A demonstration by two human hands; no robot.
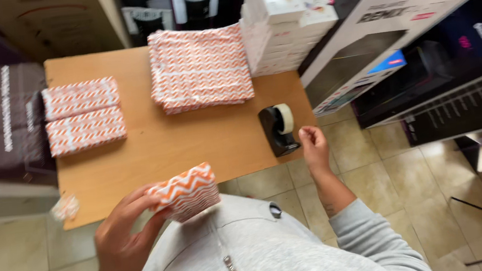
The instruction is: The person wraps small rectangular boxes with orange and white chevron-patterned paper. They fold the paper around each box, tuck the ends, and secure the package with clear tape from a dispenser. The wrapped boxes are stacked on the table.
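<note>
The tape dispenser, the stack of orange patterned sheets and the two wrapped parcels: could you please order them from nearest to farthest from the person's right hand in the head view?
From the right hand:
1. Tape dispenser, beside the hand at the table's right edge.
2. Stack of orange patterned sheets, at the table's far middle.
3. Two wrapped parcels, at the table's left side.

On the desk (160, 149), two wrapped parcels (83, 115) lie side by side at the left of the frame. A stack of wrapping sheets (200, 67) sits at upper centre, with a pile of small boxes (283, 22) just right of it. The tape dispenser (278, 129) stands at the desk's right edge, below the boxes. Large cartons (421, 47) fill the upper right, on the floor.
</note>
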